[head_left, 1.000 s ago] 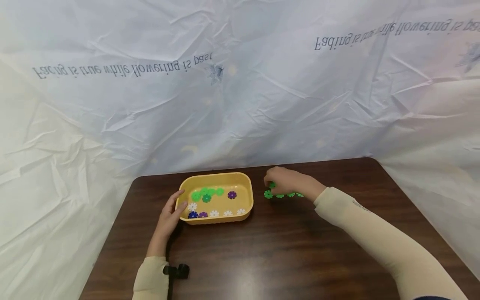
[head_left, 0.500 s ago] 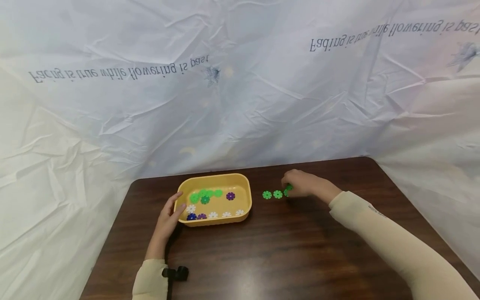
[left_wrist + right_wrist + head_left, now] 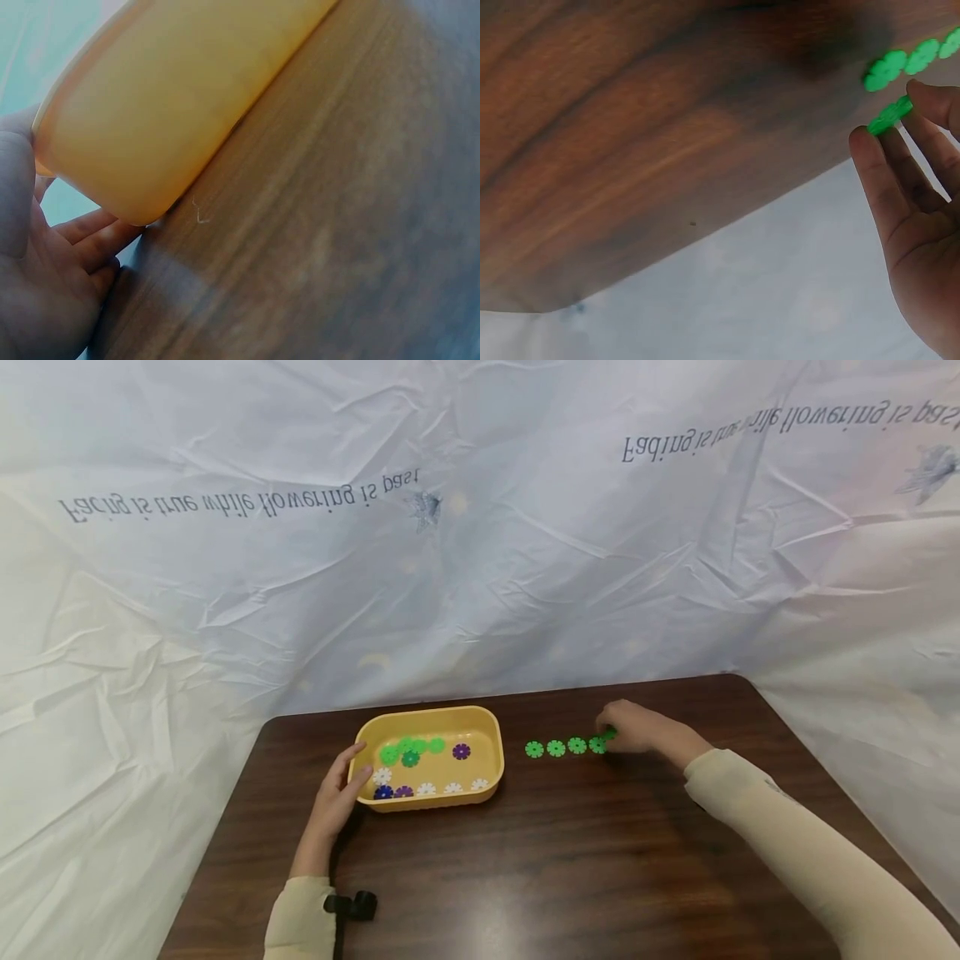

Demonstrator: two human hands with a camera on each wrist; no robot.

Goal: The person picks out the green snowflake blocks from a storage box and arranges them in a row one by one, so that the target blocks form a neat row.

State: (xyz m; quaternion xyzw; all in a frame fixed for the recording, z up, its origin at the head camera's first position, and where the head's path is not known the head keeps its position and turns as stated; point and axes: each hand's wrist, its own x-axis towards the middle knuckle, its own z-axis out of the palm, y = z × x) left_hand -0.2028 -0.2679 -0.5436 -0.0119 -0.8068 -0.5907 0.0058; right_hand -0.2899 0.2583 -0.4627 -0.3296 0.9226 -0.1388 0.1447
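My right hand (image 3: 637, 727) pinches a green flower-shaped plastic disc (image 3: 890, 115) between thumb and fingertips. It hovers at the right end of a row of several matching green discs (image 3: 555, 748) on the table. In the right wrist view the held disc is tilted, close beside the end disc (image 3: 886, 71) of that row. My left hand (image 3: 333, 793) grips the left end of a yellow plastic tray (image 3: 442, 772), thumb over the rim. The left wrist view shows the tray's outer wall (image 3: 172, 97), with fingers around its corner.
Inside the tray lie several light green discs (image 3: 406, 745), a darker green one (image 3: 410, 759), a purple one (image 3: 461, 751), white ones (image 3: 426, 789) and a blue one (image 3: 383, 792). The dark wooden table (image 3: 510, 860) backs onto a hanging white printed cloth (image 3: 480, 568).
My right hand has moved rightward along the row with a green disc in its fingers, uncovering more of the lined-up discs. The left hand and the tray have stayed put.
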